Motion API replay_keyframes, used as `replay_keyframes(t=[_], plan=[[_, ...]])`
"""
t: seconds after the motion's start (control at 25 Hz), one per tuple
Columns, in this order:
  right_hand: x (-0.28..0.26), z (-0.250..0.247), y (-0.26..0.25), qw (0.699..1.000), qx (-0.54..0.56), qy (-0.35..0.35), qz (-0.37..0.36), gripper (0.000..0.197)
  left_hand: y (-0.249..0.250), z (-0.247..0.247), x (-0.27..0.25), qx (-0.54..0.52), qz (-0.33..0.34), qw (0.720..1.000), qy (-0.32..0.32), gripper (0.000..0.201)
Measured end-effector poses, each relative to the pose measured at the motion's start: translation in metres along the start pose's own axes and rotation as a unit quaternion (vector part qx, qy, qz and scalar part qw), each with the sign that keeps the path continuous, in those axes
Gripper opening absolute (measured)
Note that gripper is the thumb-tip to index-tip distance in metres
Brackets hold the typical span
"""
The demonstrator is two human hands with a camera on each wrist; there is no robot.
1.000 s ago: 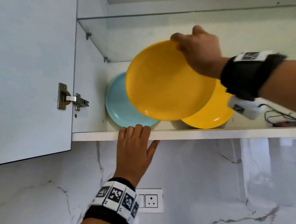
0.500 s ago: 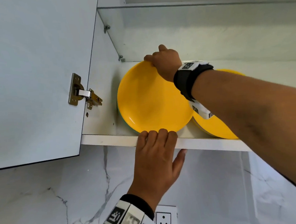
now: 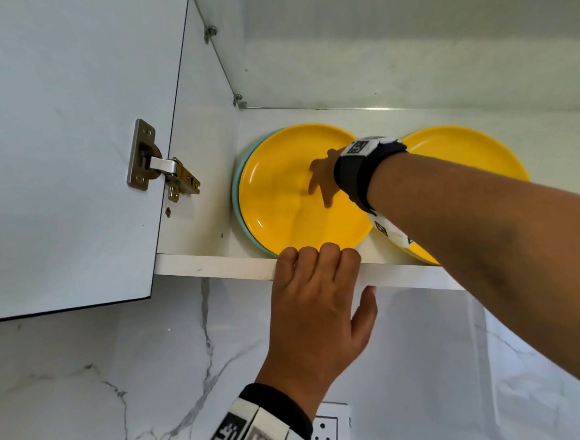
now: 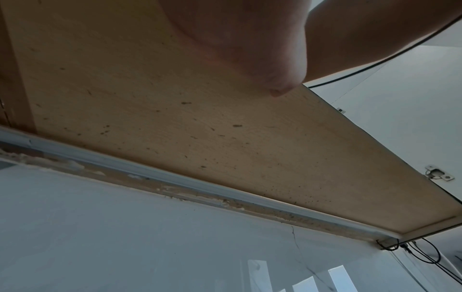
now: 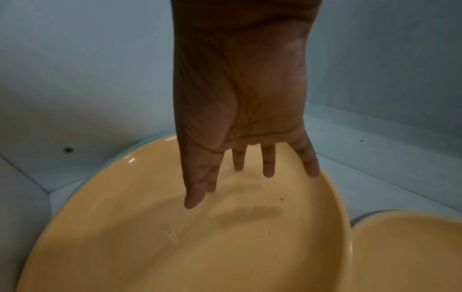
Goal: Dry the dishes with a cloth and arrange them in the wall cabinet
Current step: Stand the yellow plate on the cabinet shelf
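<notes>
Head view: wall cabinet [image 3: 207, 139], door [image 3: 69, 132] swung open to the left, glass shelf [image 3: 372, 42] above with open room beneath it. Bottom shelf [image 3: 216, 264]: yellow plate [image 3: 280, 203] stacked on a blue plate [image 3: 236, 189] at the left wall; second yellow plate [image 3: 466, 152] just beside, to the right. Right hand [image 3: 323, 179]: fingers straight and spread, tips on the stacked yellow plate, gripping nothing. Left hand [image 3: 317, 307]: fingers hooked over the shelf's front edge. Half a second ago the right hand pinched that plate's far rim; now released, plate lying flat.
</notes>
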State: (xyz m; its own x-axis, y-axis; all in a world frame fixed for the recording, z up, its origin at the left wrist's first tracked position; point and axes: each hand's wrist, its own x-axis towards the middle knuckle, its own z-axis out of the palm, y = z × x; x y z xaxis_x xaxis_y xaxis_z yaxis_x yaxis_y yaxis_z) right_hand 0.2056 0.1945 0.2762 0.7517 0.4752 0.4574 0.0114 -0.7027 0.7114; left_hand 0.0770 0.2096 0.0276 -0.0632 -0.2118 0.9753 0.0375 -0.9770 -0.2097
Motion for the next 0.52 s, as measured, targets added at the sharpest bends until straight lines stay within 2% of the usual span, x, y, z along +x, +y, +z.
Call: replay_keyframes(t=[0.08,0.16,0.2,0.36,0.44,0.52], plan=[[0.013,0.002,-0.008,0.999,0.017,-0.036,0.008,0.087,0.000,-0.001,0.000,-0.003,-0.002,1.000,-0.007,0.031],[0.053,0.013,-0.016,0.998,0.028,-0.053,0.010,0.123,0.000,-0.002,0.000,-0.004,-0.002,1.000,-0.011,0.030],[0.068,0.017,-0.022,0.998,0.047,-0.051,0.011,0.132,0.000,-0.002,0.000,-0.006,-0.002,1.000,-0.011,0.029],[0.049,0.012,-0.036,0.994,0.100,-0.036,-0.011,0.108,0.000,-0.002,-0.001,-0.011,0.000,1.000,-0.010,0.030],[0.054,0.011,-0.035,0.991,0.133,-0.017,-0.027,0.108,0.000,0.000,-0.002,-0.010,0.004,1.000,-0.005,0.029],[0.041,0.006,-0.036,0.992,0.120,-0.012,-0.024,0.111,-0.001,0.001,-0.002,-0.002,0.006,1.000,0.001,0.028]])
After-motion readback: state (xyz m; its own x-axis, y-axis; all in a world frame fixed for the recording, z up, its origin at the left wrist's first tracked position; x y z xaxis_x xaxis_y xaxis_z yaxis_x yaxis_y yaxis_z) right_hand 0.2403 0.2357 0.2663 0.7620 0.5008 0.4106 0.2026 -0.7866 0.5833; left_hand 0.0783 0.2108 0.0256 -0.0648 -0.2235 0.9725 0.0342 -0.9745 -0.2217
